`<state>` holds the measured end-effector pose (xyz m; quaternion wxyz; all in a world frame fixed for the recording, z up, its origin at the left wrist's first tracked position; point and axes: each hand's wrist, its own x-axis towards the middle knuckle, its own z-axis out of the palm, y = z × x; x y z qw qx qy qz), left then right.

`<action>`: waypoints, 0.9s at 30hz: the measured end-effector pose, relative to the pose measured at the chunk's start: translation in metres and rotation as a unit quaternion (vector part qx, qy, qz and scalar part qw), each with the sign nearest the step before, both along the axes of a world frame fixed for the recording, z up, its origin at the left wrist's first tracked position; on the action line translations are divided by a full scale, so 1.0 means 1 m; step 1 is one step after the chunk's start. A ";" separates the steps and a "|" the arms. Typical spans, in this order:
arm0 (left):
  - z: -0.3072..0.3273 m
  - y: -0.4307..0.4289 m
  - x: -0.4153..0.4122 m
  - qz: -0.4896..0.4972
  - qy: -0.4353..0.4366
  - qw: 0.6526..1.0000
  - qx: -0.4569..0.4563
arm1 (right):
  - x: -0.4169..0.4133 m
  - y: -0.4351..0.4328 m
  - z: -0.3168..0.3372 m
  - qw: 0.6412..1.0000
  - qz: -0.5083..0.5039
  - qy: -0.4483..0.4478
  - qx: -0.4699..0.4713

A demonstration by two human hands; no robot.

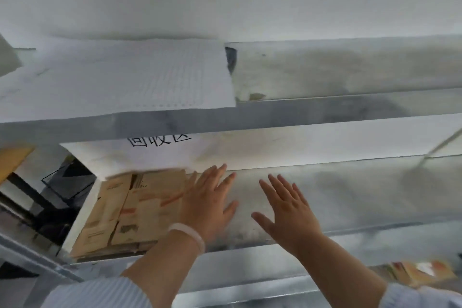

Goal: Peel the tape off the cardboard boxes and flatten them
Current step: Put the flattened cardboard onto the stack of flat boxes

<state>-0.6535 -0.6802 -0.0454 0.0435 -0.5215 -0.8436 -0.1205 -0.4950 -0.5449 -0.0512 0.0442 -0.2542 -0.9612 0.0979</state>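
A stack of flattened brown cardboard boxes (130,210) with orange and black print lies on the left part of a metal shelf (350,195). My left hand (207,202) is spread flat, fingers apart, at the right edge of the stack, its thumb side touching the cardboard. My right hand (287,210) hovers open over the bare shelf to the right, palm down, holding nothing. A white bracelet (190,232) circles my left wrist.
A white paper sign (155,147) with black characters hangs on the wall behind the stack. Above, an upper shelf (325,112) carries white perforated sheets (120,77). More printed cardboard (420,272) shows on a lower level at the right. Dark frames stand at the left.
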 end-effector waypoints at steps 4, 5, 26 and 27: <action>0.014 0.079 0.073 -0.052 0.009 0.999 0.010 | 0.096 0.058 0.014 0.996 -0.082 0.013 0.017; 0.016 0.100 0.096 -0.071 0.012 0.997 0.011 | 0.123 0.072 0.016 0.995 -0.097 0.014 0.025; 0.032 0.445 0.500 -0.373 -0.030 0.926 0.056 | 0.544 0.284 0.034 0.898 -0.440 0.031 0.007; 0.029 0.463 0.507 -0.376 -0.037 0.924 0.053 | 0.552 0.297 0.033 0.893 -0.450 0.028 0.004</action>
